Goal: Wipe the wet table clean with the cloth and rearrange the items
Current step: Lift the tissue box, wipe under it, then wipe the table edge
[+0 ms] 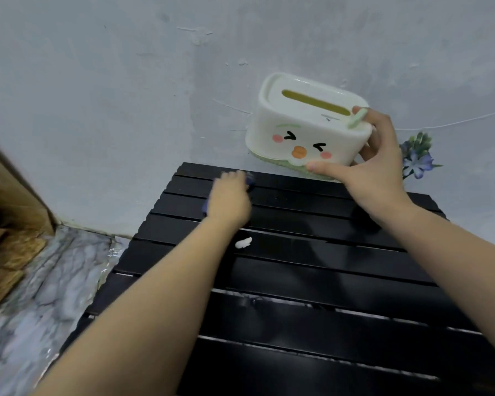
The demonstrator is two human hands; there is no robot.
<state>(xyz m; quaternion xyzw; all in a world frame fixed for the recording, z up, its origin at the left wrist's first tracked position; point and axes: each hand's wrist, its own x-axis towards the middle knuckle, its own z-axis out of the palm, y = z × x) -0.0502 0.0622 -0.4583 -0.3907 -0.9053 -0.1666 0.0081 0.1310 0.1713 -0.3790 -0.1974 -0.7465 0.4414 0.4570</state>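
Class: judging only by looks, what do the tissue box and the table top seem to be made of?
Tissue box: likely plastic, smooth and slightly glossy; moulded rounded corners, printed cartoon face. Table: black slats with gaps between them, a sheen catching light; possibly painted wood or metal, which one cannot be told.

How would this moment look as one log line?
left hand: wiping black table with cloth | right hand: holding tissue box lifted, tilted | white scrap: on table

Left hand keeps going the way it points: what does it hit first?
The left hand, closed on a bluish cloth, points toward the slatted black table's far edge. Nothing lies ahead on the slats; past the edge, probably the wall. Depth is unclear.
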